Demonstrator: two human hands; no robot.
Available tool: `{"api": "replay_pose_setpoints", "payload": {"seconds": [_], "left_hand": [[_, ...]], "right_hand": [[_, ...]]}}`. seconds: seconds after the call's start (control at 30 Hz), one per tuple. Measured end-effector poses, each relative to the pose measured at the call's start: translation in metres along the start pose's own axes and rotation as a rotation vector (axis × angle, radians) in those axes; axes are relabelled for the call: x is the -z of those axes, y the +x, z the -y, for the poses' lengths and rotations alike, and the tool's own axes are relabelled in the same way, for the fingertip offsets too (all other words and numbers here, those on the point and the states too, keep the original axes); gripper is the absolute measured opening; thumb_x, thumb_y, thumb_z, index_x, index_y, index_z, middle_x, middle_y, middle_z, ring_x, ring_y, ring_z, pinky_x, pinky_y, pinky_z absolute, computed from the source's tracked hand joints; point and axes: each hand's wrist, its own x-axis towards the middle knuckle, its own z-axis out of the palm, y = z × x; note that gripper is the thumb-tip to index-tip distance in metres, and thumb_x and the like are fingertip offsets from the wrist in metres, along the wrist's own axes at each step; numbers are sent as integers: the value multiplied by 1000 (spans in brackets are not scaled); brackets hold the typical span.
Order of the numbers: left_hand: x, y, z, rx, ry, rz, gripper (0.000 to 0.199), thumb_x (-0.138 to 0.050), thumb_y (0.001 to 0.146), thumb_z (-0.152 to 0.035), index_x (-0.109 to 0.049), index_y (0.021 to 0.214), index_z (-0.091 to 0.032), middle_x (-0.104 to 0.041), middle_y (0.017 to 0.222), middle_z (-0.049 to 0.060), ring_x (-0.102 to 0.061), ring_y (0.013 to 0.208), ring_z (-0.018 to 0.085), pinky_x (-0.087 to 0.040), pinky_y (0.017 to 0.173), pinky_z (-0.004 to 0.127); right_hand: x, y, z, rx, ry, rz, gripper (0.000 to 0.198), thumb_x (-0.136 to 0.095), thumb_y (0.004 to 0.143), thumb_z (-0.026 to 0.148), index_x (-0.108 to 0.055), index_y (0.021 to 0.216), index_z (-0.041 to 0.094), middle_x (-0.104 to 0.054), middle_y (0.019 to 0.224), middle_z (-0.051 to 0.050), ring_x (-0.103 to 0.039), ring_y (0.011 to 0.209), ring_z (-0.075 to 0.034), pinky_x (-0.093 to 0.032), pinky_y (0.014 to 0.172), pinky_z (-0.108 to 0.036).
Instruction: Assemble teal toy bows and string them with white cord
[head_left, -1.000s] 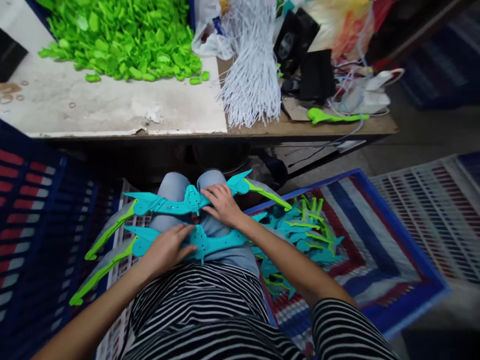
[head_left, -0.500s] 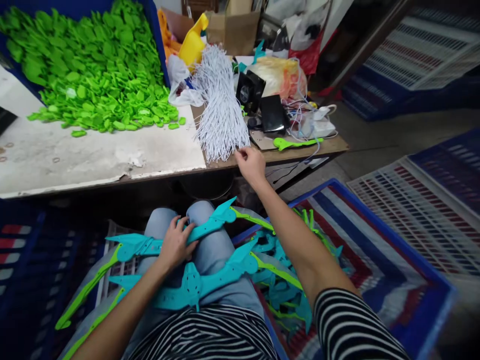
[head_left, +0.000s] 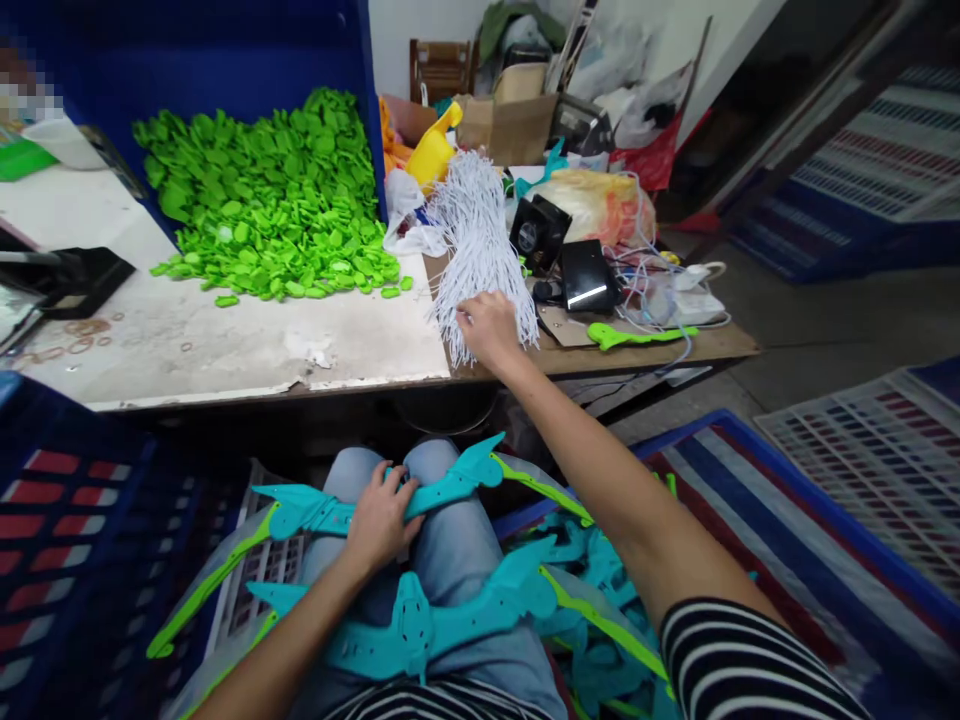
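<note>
- A seated person is steadying the far turquoise bow (head_left: 311, 510) across the knees, with the left hand (head_left: 382, 515) closing fingers and thumb around its middle.
- The right hand (head_left: 491, 325) is lying over the lower end of the white cords (head_left: 480, 230), its fingers bending toward the thumb; whether they are pinching a cord, one cannot tell.
- The near turquoise bow (head_left: 416, 635) is resting across the thighs, nearer the body and apart from both hands, with the left forearm passing over one side of it.
- Curved lime-green strips are extending from the ends of both bows.
- The bundled cords are spreading into loose ends near the front edge of the worn surface (head_left: 225, 365).
- To their left, green plastic pieces (head_left: 270, 215) are spilling from a blue bin (head_left: 225, 50) onto the surface.
- A yellow scoop (head_left: 433, 155) is standing behind the cords, while a black fan (head_left: 538, 235) and a black box (head_left: 590, 278) are sitting just to their right.
- A single green strip (head_left: 637, 335) is lying at the front edge, below tangled cables.
- On the floor at right, more turquoise parts (head_left: 592, 570) are piling up in a crate with a striped lining (head_left: 795, 540), partly hidden by the right arm.
- A blue slatted basket (head_left: 112, 440) is standing to the person's left.
</note>
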Motion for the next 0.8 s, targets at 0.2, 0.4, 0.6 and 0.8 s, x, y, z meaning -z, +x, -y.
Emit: {"api": "replay_pose_setpoints", "payload": {"seconds": [0.2,0.4,0.6,0.8], "left_hand": [[-3,6,0,47,-54,45,41,-57,80,-29,-57,120,-19,-49,128,11,-31,129,37,-42,99,49],[-3,8,5,66,-68,69,43,-59,79,-29,-56,120,-19,-47,129,10,-31,128,38,-41,101,50],[0,23,-5,28,-90,125,39,-62,79,-30,-59,115,-18,-50,124,11,-33,127,39,-43,97,49],[2,33,-4,39,-270,76,57,-70,72,-35,-54,123,-17,-45,133,16,-31,131,37,-39,102,50]], "right_hand": [[-61,85,57,213,-38,220,27,-46,87,16,-64,107,16,-59,120,-13,-41,113,-31,-36,90,-49],[-77,98,76,188,-69,221,29,-39,92,19,-62,107,8,-63,109,-19,-48,109,-30,-36,89,-45],[-28,85,63,409,114,744,25,-46,90,26,-67,85,15,-67,73,-4,-56,66,-14,-40,67,-27],[-37,77,60,370,171,694,29,-71,71,21,-67,99,18,-68,83,-2,-58,70,-13,-42,66,-23]]}}
